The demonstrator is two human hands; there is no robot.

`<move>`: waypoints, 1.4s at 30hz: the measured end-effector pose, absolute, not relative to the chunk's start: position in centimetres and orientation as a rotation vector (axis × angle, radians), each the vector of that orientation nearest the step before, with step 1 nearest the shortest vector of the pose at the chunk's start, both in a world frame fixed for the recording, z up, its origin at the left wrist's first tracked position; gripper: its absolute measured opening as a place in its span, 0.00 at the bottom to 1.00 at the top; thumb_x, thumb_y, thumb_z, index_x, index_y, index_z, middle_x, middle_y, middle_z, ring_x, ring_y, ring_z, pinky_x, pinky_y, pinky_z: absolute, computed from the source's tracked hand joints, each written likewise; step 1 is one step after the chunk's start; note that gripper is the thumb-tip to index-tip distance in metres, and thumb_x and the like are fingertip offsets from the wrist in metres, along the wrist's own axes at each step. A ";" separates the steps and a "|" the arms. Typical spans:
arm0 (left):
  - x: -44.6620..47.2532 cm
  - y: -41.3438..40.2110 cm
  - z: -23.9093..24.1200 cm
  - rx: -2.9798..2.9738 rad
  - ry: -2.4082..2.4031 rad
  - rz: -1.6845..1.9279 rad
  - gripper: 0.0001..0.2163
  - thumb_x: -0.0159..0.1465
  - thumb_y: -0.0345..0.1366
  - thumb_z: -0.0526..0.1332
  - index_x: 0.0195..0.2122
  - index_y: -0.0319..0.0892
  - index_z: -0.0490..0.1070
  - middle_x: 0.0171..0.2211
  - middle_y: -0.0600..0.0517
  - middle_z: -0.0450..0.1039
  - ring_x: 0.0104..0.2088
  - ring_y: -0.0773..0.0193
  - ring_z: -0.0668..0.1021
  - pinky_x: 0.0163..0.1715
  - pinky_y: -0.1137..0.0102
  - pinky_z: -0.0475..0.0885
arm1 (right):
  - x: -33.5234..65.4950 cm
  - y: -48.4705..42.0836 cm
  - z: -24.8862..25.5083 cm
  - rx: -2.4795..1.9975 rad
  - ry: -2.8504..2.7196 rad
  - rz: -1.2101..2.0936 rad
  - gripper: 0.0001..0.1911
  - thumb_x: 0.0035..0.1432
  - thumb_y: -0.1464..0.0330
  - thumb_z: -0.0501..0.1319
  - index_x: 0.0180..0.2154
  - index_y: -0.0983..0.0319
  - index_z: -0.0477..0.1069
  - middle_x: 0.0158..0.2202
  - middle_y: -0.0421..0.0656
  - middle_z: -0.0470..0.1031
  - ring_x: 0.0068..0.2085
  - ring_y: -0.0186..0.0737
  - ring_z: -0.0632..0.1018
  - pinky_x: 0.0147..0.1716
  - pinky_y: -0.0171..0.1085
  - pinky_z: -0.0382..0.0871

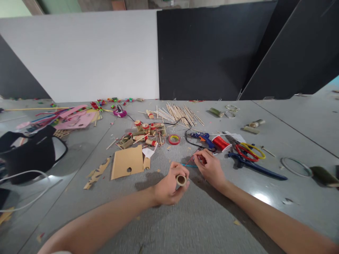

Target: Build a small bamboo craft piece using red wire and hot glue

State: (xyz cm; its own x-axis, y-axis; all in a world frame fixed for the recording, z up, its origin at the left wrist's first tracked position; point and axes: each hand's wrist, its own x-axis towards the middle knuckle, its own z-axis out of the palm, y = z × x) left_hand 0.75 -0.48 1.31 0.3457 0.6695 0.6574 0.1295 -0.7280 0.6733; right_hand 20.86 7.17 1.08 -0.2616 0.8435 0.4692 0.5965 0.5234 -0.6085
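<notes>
My left hand (169, 188) is closed around a short hollow bamboo tube (181, 180), its open end facing me, just above the grey table (201, 218). My right hand (210, 168) rests on the table just right of it, fingers pinched on thin red wire (191, 160) beside a small blue stick (189, 165). The red wire spool (221, 143) lies just beyond my right hand.
A blue glue gun (202, 137) with a black cord, scissors (250, 155), a tape ring (174, 139), cardboard pieces (127, 162), bamboo pieces with red bands (144, 132) and a pile of thin sticks (176, 113) lie ahead. Pink paper (74, 118) and a black bag (34, 151) are at left.
</notes>
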 end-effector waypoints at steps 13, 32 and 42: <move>0.7 -0.5 1.0 2.109 0.774 1.369 0.11 0.65 0.29 0.58 0.41 0.46 0.53 0.37 0.49 0.67 0.42 0.57 0.68 0.43 0.60 0.65 | 20.6 7.2 1.4 -1.178 -1.918 0.420 0.08 0.65 0.66 0.57 0.34 0.59 0.72 0.30 0.41 0.70 0.28 0.38 0.69 0.30 0.38 0.63; 0.9 -0.6 1.6 1.889 1.114 1.299 0.13 0.69 0.37 0.60 0.54 0.47 0.62 0.58 0.42 0.70 0.58 0.55 0.74 0.56 0.57 0.69 | 21.7 8.7 0.9 -1.189 -1.476 0.809 0.13 0.63 0.58 0.60 0.36 0.61 0.74 0.31 0.41 0.75 0.28 0.36 0.73 0.28 0.35 0.69; 1.3 -0.6 1.8 1.950 1.244 1.224 0.11 0.66 0.37 0.63 0.50 0.47 0.71 0.53 0.46 0.77 0.46 0.59 0.81 0.45 0.66 0.77 | 21.9 8.8 0.8 -1.135 -1.374 0.844 0.14 0.65 0.55 0.59 0.37 0.60 0.70 0.21 0.34 0.64 0.22 0.34 0.65 0.22 0.33 0.59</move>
